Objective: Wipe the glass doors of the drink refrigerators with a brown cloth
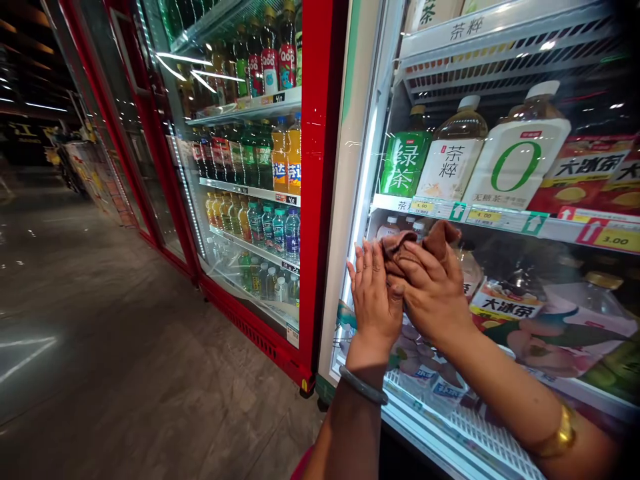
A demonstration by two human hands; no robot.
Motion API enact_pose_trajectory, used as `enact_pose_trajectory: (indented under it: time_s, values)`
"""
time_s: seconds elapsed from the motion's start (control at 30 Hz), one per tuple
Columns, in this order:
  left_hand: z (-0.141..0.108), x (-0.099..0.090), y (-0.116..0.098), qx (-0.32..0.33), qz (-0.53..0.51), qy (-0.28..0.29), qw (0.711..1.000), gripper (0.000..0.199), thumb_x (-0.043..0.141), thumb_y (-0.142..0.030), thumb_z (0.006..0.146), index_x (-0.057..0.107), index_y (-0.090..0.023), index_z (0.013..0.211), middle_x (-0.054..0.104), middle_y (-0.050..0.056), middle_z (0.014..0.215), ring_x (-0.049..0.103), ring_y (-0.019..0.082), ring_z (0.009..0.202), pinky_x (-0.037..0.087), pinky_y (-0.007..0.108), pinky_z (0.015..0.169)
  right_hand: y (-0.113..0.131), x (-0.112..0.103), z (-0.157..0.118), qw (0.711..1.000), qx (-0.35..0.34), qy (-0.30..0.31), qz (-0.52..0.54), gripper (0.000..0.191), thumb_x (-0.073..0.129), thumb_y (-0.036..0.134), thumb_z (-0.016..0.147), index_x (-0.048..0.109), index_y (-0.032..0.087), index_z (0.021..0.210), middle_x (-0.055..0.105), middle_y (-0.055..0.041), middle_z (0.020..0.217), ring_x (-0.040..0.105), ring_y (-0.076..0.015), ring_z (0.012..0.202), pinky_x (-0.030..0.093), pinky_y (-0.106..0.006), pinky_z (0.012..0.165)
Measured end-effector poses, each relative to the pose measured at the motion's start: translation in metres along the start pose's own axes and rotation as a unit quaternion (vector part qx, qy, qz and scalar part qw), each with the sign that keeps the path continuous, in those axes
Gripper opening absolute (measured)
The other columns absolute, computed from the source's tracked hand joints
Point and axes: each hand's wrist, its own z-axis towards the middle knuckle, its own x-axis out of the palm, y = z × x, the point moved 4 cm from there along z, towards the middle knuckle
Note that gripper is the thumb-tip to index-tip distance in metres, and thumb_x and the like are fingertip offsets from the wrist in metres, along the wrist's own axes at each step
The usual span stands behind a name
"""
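Against the glass door of a white-framed drinks cooler (345,173), my right hand (433,290) presses a bunched brown cloth (443,237), its fingers closed over the folds. My left hand (371,293) lies flat on the same glass just to the left, fingers stretched upward. Its thumb side meets the cloth and the right hand; whether it grips any of the fabric I cannot see. Behind the glass, above the hands, stand a green-labelled tea bottle (406,157), a white-labelled tea bottle (453,157) and a large bottle with a green zero (523,157).
A shelf edge with price tags (500,217) runs behind the glass. Lower down are more drinks and a printed floral pattern (560,327) on the door. To the left stands a red-framed cooler (320,167) full of bottles. Grey floor (150,373) stretches along its front.
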Motion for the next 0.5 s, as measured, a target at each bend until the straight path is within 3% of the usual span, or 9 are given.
enact_pose_trajectory:
  time_s: [0.1,0.2,0.27,0.4,0.5]
  values:
    - [0.001,0.000,-0.001,0.011,0.005,0.030,0.999,0.086,0.006,-0.074,0.100,0.015,-0.025,0.170,0.016,0.007,0.178,0.007,0.025,0.166,0.005,0.053,0.136,-0.014,-0.019,-0.014,1.000,-0.012,0.002,-0.011,0.012,0.067,0.020,0.095,0.075,0.027,0.101,0.076,-0.0032,0.116,0.054,-0.0271,0.142,0.022,-0.058,0.133]
    - [0.002,0.000,-0.003,0.015,0.005,0.033,0.999,0.085,0.004,-0.074,0.099,0.012,-0.028,0.171,0.015,0.004,0.179,0.008,0.024,0.166,0.004,0.052,0.136,-0.034,-0.033,0.000,0.995,0.062,-0.049,-0.059,0.010,0.074,0.025,0.090,0.076,0.028,0.099,0.072,-0.0059,0.130,0.055,-0.0353,0.141,0.030,-0.068,0.125]
    - [0.002,0.001,-0.002,0.012,0.001,0.022,1.000,0.085,0.004,-0.075,0.099,0.012,-0.029,0.170,0.015,0.004,0.179,0.008,0.025,0.166,0.004,0.053,0.136,-0.036,-0.028,0.015,0.991,0.091,-0.066,-0.068,0.012,0.074,0.030,0.089,0.076,0.029,0.101,0.067,-0.0055,0.142,0.053,-0.0375,0.142,0.030,-0.070,0.123]
    - [0.002,0.000,-0.002,0.005,-0.013,-0.011,1.000,0.081,0.008,-0.071,0.103,0.014,-0.027,0.170,0.018,0.005,0.178,0.008,0.025,0.166,0.005,0.053,0.136,-0.012,-0.003,0.023,0.999,0.028,-0.012,-0.009,0.022,0.063,0.037,0.096,0.074,0.030,0.113,0.073,-0.0045,0.131,0.047,-0.0336,0.149,0.011,-0.068,0.131]
    - [0.001,-0.003,-0.006,0.024,-0.012,-0.004,1.000,0.081,0.009,-0.071,0.103,0.013,-0.027,0.170,0.019,0.006,0.178,0.009,0.025,0.166,0.005,0.053,0.136,-0.005,-0.004,0.007,1.000,0.015,0.024,0.011,0.023,0.062,0.037,0.094,0.074,0.030,0.112,0.075,-0.0050,0.119,0.044,-0.0323,0.152,0.002,-0.066,0.133]
